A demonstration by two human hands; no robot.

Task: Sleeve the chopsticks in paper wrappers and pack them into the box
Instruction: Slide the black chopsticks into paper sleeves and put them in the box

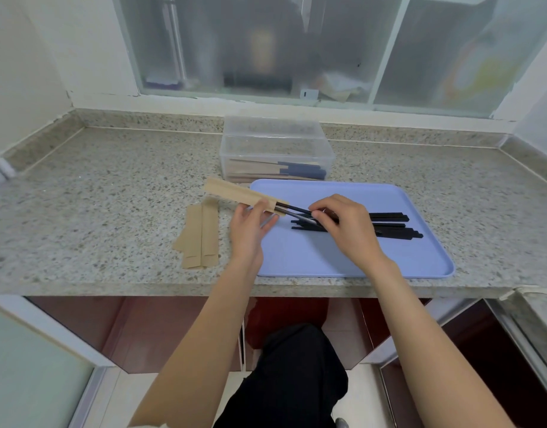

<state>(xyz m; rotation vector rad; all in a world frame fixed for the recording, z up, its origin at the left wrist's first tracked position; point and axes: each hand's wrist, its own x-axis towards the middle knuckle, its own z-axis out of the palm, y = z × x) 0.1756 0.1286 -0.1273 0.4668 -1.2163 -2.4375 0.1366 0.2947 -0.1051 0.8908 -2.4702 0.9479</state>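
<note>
My left hand (250,230) grips a brown paper wrapper (235,194) near its open end, held above the left edge of the blue tray (327,257). My right hand (343,225) pinches a pair of black chopsticks (292,209) whose tips sit inside the wrapper's mouth. More black chopsticks (395,227) lie loose on the tray, partly hidden under my right hand. Behind the tray stands a clear plastic box (276,143) holding several sleeved chopsticks (266,171). Spare empty wrappers (199,236) lie flat on the counter to the left.
The granite counter (96,196) runs wall to wall, with a raised ledge and a frosted window behind. Its front edge is just below the tray. Dark red cabinets and my leg in black trousers show below.
</note>
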